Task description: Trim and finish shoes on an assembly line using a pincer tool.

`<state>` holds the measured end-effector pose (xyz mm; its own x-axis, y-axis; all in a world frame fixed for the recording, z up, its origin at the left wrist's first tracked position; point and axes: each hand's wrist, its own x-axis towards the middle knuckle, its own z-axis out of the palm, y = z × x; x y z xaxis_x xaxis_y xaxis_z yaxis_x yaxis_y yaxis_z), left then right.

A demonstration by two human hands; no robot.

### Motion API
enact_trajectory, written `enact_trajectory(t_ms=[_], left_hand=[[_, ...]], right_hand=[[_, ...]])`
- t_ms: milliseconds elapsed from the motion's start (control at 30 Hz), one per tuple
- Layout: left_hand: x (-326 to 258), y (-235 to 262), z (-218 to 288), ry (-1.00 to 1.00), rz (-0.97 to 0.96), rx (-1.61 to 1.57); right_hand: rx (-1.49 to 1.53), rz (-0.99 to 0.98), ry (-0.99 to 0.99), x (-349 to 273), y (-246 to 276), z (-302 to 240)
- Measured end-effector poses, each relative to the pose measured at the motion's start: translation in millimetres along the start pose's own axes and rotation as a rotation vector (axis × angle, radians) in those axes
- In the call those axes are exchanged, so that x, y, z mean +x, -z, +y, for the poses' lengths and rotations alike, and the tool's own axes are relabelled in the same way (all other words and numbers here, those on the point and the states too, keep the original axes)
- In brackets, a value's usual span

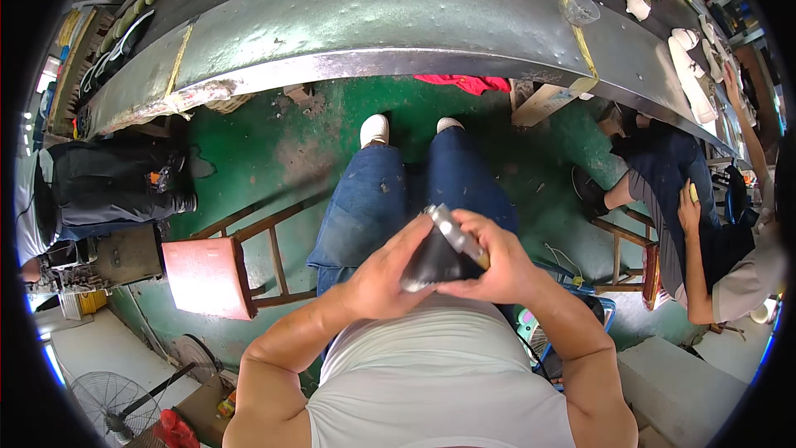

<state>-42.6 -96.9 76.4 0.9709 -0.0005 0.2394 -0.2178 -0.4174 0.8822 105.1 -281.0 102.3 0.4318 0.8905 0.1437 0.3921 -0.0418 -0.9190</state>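
Note:
In front of my waist, both hands hold one glossy black shoe-like piece. It tapers and has a pale, ridged lower edge. Along its upper right side runs a shiny silver-grey strip with a yellowish-brown end; whether that is part of the piece or a separate tool, I cannot tell. My left hand is closed around the left side, fingers pointing up toward the tip. On the opposite side, the thumb and fingers of my right hand grip the strip and lower edge. The palms hide much of the piece.
A metal-covered workbench curves ahead beyond my knees, with a clear plastic cup on it. White shoes stand at its right. A stool is at my left. One co-worker sits right; another person's dark-clad legs are left.

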Motion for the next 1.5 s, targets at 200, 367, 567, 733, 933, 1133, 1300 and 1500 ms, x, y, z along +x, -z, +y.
enact_trajectory(t_ms=[200,367,567,733,933,1133,1300,1500], left_hand=[[21.4,20.5,-48.4,0.045,-0.035,0.059],[32.7,-13.4,-93.1,0.433,0.217,-0.191],[18.7,-15.6,-114.2,0.716,0.359,-1.41],[4.2,-35.5,-66.6,0.47,-0.027,-0.271],[-3.2,-61.3,-87.6,0.519,0.343,0.046],[-9.1,-36.9,-87.7,0.74,0.176,-0.16],[-6.4,-17.7,-86.7,0.608,-0.105,-0.887],[-15.8,-45.2,-84.8,0.677,0.037,-0.578]], right_hand=[[0.178,-0.086,-0.232,20.2,24.0,24.8],[0.309,-0.119,-0.201,25.8,28.3,49.8],[0.521,0.119,-0.342,13.1,27.9,87.4],[0.491,0.284,-0.424,34.0,15.4,97.6],[0.389,0.377,-0.505,17.6,-39.4,119.6],[0.3,0.257,-0.735,-12.5,-51.1,101.2],[0.22,0.061,-0.781,-10.4,-14.4,89.3],[-0.118,-0.293,-0.647,-55.2,29.9,55.7]])
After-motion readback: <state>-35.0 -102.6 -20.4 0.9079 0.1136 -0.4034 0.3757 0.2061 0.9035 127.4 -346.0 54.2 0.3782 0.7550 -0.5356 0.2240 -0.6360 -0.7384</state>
